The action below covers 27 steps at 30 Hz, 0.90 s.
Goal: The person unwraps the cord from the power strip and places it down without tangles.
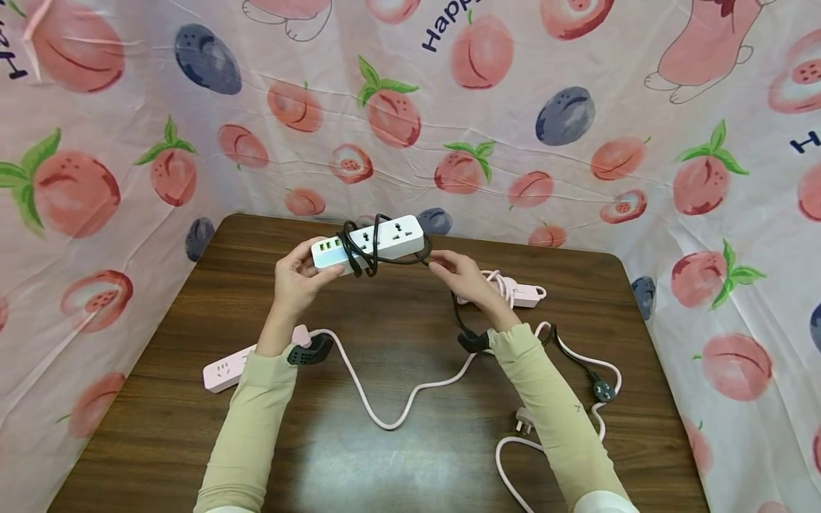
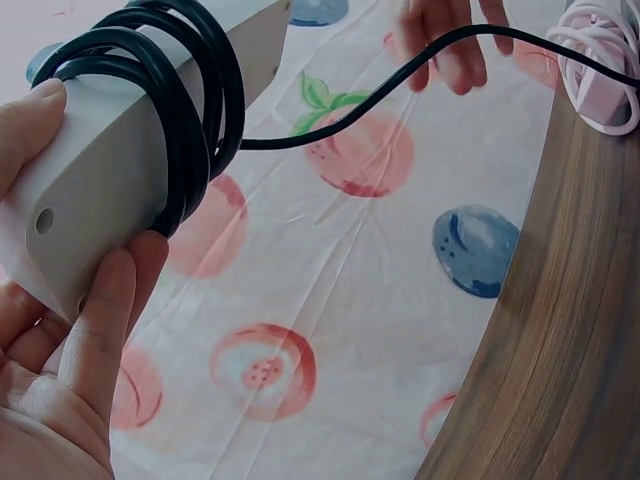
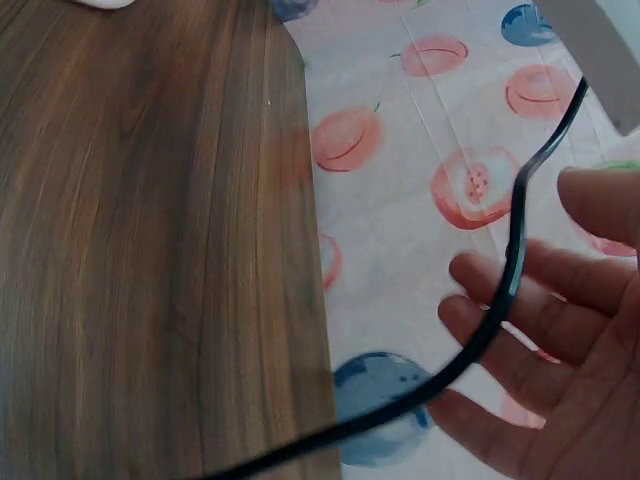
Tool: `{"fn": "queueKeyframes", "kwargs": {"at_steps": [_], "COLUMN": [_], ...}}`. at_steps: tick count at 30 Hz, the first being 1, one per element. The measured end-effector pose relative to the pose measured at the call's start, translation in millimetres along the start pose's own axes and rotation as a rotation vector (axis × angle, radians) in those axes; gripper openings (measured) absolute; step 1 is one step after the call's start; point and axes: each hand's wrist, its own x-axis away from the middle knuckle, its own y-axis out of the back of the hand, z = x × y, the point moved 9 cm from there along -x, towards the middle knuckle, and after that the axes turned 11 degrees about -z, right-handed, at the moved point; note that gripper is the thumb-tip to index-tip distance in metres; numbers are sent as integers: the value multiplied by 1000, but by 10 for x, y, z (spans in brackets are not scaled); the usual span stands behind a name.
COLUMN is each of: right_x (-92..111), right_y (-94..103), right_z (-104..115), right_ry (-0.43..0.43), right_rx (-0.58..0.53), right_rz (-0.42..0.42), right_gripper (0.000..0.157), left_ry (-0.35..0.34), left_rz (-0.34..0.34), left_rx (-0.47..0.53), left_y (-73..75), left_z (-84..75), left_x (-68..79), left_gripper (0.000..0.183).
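My left hand (image 1: 296, 281) grips the near end of a white power strip (image 1: 408, 246), thumb on one side and fingers below, holding it up above the back of the table. Several turns of black cord (image 2: 228, 90) are wound round the strip's middle. From the loops, a loose length of this cord runs to the right and hangs down. My right hand (image 1: 465, 276) is beside the strip's far end. In the right wrist view its fingers (image 3: 545, 310) are spread and gently bent, and the black cord crosses in front of them, with the thumb apart from it.
A pink power strip (image 1: 218, 376) with a pink plug (image 1: 301, 335) lies at left, partly behind my left forearm. Another pink strip (image 1: 527, 296), wrapped in its cord, lies back right. A black plug (image 1: 603, 390), a pale three-pin plug (image 1: 524, 420) and pink cord (image 1: 390, 426) rest on the table.
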Motion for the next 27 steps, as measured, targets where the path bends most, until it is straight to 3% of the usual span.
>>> {"fn": "queueKeyframes", "kwargs": {"at_steps": [4, 8, 12, 17, 19, 22, 27], "right_x": [-65, -82, -84, -19, 39, 139, 291], "right_y": [-15, 53, 207, 449, 511, 527, 451], "right_z": [-28, -46, -9, 124, 200, 280, 279], "right_ry": [-66, -102, -63, 69, 126, 196, 253], "right_rx": [-99, -168, -260, -469, -515, -559, -554], "right_rz": [-21, -78, -183, -300, -287, -185, 40], "right_gripper": [21, 20, 20, 13, 16, 25, 6], "left_ry": [20, 19, 25, 35, 35, 38, 18], "left_rz": [13, 33, 57, 78, 68, 46, 9], "left_rx": [7, 4, -28, -36, -33, -26, -22], "left_y": [-34, -51, -57, -92, -100, -101, -70], "left_z": [-6, 0, 17, -51, -103, -155, -181], "left_x": [19, 29, 43, 69, 75, 75, 63], "left_gripper": [47, 48, 49, 49, 48, 48, 45]}}
